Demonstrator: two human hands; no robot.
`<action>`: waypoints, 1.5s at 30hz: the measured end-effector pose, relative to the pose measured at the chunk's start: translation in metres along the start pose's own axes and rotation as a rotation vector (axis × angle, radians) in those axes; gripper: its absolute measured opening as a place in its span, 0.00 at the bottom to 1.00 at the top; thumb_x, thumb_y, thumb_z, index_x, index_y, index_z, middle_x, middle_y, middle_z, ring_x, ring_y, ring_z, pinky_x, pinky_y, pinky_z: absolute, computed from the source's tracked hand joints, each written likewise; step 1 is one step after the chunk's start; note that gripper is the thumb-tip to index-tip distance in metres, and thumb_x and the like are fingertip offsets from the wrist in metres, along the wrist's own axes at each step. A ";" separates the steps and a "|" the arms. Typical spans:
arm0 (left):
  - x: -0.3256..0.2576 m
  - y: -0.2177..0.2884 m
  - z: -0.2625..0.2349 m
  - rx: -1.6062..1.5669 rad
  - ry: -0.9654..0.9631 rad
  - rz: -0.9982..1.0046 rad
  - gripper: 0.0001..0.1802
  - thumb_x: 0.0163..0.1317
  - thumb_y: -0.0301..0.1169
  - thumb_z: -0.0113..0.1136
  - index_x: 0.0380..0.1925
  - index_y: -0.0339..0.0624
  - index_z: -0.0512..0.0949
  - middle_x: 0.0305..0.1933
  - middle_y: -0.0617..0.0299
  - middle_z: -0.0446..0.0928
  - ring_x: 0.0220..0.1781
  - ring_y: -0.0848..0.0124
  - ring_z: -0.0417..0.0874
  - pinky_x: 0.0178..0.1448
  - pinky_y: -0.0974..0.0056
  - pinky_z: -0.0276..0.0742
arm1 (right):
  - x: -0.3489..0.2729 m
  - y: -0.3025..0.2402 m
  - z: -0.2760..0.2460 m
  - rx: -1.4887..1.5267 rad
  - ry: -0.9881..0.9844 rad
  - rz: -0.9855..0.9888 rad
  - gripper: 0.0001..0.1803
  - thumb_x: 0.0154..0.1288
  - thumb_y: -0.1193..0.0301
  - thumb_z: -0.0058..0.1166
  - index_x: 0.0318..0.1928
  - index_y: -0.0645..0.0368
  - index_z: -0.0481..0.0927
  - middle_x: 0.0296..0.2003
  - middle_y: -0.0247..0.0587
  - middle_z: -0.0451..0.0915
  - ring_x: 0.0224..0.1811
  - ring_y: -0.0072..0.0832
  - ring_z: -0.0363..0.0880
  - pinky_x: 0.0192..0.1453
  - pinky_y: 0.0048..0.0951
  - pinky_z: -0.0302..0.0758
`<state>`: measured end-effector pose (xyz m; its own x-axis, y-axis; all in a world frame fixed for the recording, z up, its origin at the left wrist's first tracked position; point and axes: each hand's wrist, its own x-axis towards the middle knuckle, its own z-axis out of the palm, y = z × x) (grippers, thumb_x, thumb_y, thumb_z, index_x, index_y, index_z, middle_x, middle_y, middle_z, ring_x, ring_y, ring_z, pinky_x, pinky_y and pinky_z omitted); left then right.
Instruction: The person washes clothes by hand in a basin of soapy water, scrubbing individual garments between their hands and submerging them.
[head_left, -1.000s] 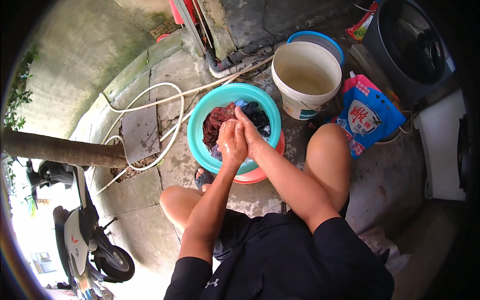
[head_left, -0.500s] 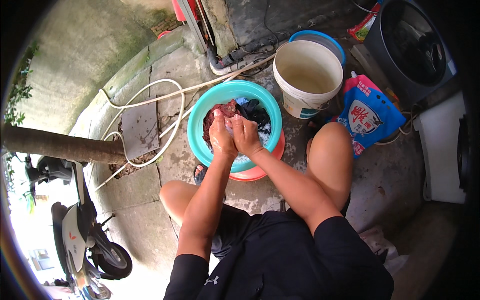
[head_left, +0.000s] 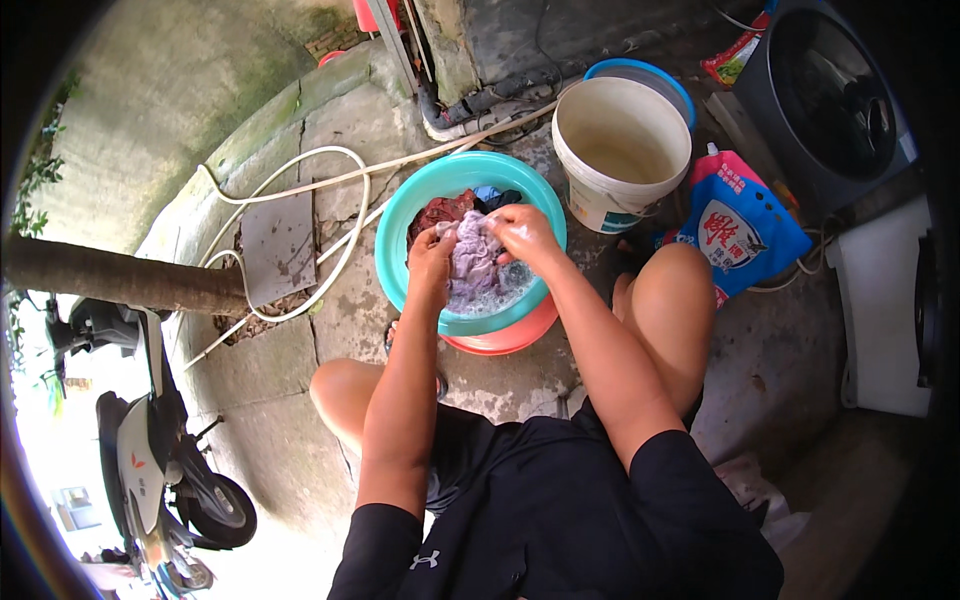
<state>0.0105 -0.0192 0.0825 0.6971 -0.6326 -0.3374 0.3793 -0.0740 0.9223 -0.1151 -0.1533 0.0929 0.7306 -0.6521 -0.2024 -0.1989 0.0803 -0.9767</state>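
Both forearms reach forward over the knees, the left hand (head_left: 430,262) and right hand (head_left: 527,240) held slightly apart, fingers curled inward. Beneath them, a teal basin (head_left: 397,215) sits over a red basin (head_left: 500,341) on a stained concrete floor (head_left: 270,375). Right of the grip stand a white bucket (head_left: 600,190) and a blue-and-pink bag (head_left: 745,225); left of it lies a looped hose (head_left: 366,190). The fingers of both hands are closed on a wet lilac cloth (head_left: 474,258), stretched between them above suds (head_left: 495,295) in the teal basin.

Blown-out glare at lower left
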 end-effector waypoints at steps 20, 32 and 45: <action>0.003 -0.091 -0.028 1.540 -0.538 0.184 0.15 0.54 0.34 0.55 0.40 0.53 0.86 0.40 0.48 0.83 0.43 0.51 0.84 0.49 0.52 0.79 | 0.006 0.057 0.024 -0.841 -0.361 -0.248 0.12 0.47 0.76 0.60 0.36 0.59 0.86 0.38 0.58 0.83 0.43 0.51 0.83 0.49 0.45 0.79; 0.021 -0.103 -0.045 1.642 -0.529 0.000 0.16 0.57 0.37 0.53 0.41 0.49 0.85 0.45 0.47 0.83 0.47 0.49 0.84 0.52 0.53 0.79 | 0.012 0.103 0.057 -1.356 -0.466 0.202 0.16 0.61 0.69 0.54 0.48 0.50 0.86 0.53 0.43 0.82 0.56 0.37 0.82 0.56 0.42 0.78; 0.009 -0.041 -0.037 -0.142 -0.074 -0.496 0.26 0.65 0.59 0.51 0.38 0.48 0.80 0.36 0.56 0.82 0.33 0.59 0.84 0.31 0.54 0.79 | -0.021 -0.001 0.065 -0.087 -0.371 -0.041 0.23 0.59 0.54 0.62 0.32 0.66 0.82 0.28 0.50 0.79 0.30 0.26 0.76 0.38 0.34 0.74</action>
<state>0.0237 0.0064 0.0342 0.3698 -0.6011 -0.7085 0.7356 -0.2764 0.6185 -0.0880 -0.0903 0.0939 0.9227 -0.3348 -0.1911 -0.2077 -0.0143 -0.9781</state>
